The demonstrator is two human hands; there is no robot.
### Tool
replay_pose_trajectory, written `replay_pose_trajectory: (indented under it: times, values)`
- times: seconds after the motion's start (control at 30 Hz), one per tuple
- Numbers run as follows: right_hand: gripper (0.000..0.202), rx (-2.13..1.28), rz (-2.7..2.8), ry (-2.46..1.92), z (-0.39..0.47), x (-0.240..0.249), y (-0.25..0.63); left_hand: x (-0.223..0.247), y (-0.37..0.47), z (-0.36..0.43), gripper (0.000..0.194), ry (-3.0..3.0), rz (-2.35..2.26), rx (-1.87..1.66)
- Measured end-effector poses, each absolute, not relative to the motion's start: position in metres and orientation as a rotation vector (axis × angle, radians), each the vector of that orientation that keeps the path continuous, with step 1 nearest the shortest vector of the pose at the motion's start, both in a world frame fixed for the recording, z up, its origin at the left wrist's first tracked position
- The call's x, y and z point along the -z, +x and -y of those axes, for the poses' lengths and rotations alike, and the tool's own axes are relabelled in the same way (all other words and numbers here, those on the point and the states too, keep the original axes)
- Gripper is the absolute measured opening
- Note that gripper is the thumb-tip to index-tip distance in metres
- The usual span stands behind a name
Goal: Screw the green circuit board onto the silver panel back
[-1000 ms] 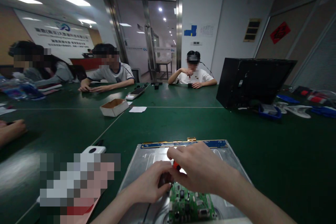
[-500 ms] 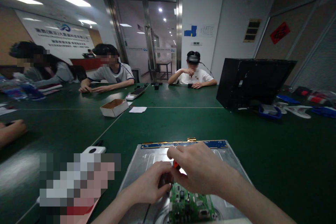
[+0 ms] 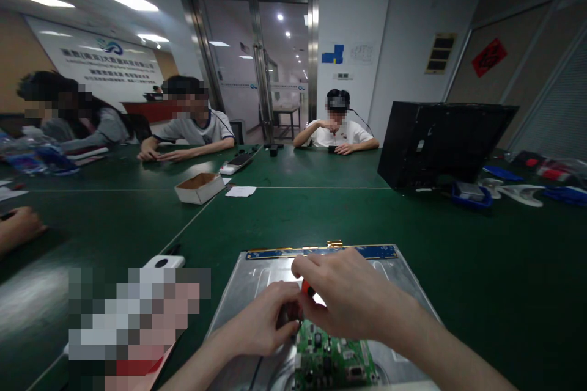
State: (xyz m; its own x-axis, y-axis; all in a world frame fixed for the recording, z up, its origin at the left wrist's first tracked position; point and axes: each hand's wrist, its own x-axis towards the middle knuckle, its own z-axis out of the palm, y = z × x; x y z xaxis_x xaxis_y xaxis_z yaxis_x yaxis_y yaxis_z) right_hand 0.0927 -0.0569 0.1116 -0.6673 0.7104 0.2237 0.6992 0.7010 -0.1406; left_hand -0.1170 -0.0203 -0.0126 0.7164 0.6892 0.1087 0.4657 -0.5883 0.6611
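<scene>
A green circuit board (image 3: 332,357) lies on the silver metal back of a flat panel (image 3: 238,287), which has a narrow blue circuit strip (image 3: 373,252) along its far edge. My right hand (image 3: 346,293) is closed around the red and black handle of what looks like a screwdriver (image 3: 307,288), above the board's far left corner. The tool's lower part is hidden by my fingers. Pinched together just beside it, my left hand (image 3: 270,317) touches or nearly touches the right fingers. Whatever sits between the left fingertips cannot be made out.
A black monitor-like case (image 3: 440,146) stands at the right, with a blue tray (image 3: 472,194) by its base. An open cardboard box (image 3: 200,188) and white paper (image 3: 241,191) lie further off. A white device (image 3: 165,261) is at the left. Several people sit around the green table (image 3: 293,214).
</scene>
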Motion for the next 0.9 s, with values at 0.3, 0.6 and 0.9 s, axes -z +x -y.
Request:
replay_pose_trajectory:
  times: [0.3, 0.6, 0.9]
  values:
    - [0.018, -0.072, 2.652, -1.134, 0.0552, -0.1122, 0.0934, 0.0142, -0.1193, 0.0201, 0.024, 2.325, -0.862, -0.517]
    - [0.013, -0.051, 2.645, -1.1, 0.0575, -0.1116, 0.0923, 0.0145, -0.1176, 0.0202, 0.019, 2.292, -0.855, -0.46]
    - [0.013, -0.021, 2.653, -1.135, 0.0565, -0.1126, 0.0928, 0.0129, -0.1182, 0.0213, 0.02, 2.33, -0.884, -0.507]
